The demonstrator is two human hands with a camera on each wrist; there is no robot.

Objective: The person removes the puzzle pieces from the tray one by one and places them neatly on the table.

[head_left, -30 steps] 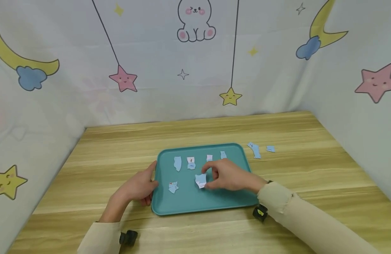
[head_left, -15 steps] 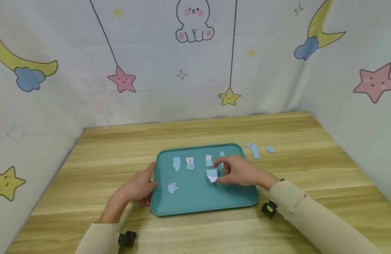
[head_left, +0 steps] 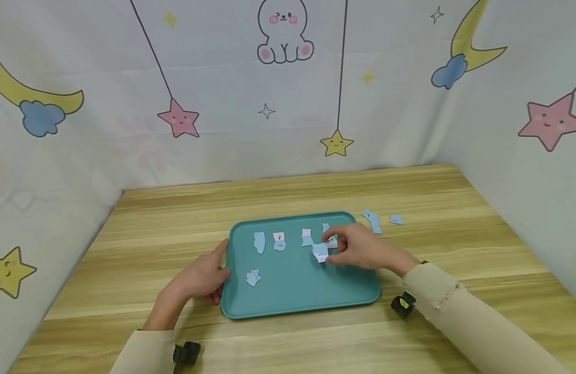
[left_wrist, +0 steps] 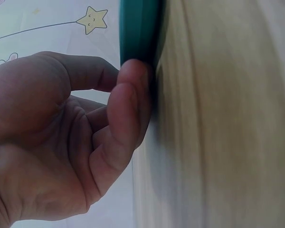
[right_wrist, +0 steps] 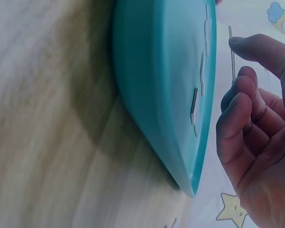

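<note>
In the head view, my right hand (head_left: 364,246) pinches a light-blue and white puzzle piece (head_left: 320,252) by its edges, above the right part of a teal tray (head_left: 288,291). Seen edge-on in the right wrist view, the thin puzzle piece (right_wrist: 232,57) sits between thumb and fingers, apart from the tray (right_wrist: 185,156). My left hand (head_left: 201,275) grips the tray's left edge, thumb at the rim; its curled fingers (left_wrist: 123,114) touch the tray's outside in the left wrist view. Other puzzle pieces lie on the tray, including a blue one (head_left: 259,242) and a jagged one (head_left: 253,277).
Two more pieces, a long one (head_left: 373,221) and a small one (head_left: 396,219), lie on the wooden table (head_left: 175,208) beyond the tray's right side. A white printed cloth (head_left: 231,140) hangs behind and along both sides.
My right hand has carried the puzzle piece rightward and slightly away from me across the tray. The left hand stays at the tray's left edge.
</note>
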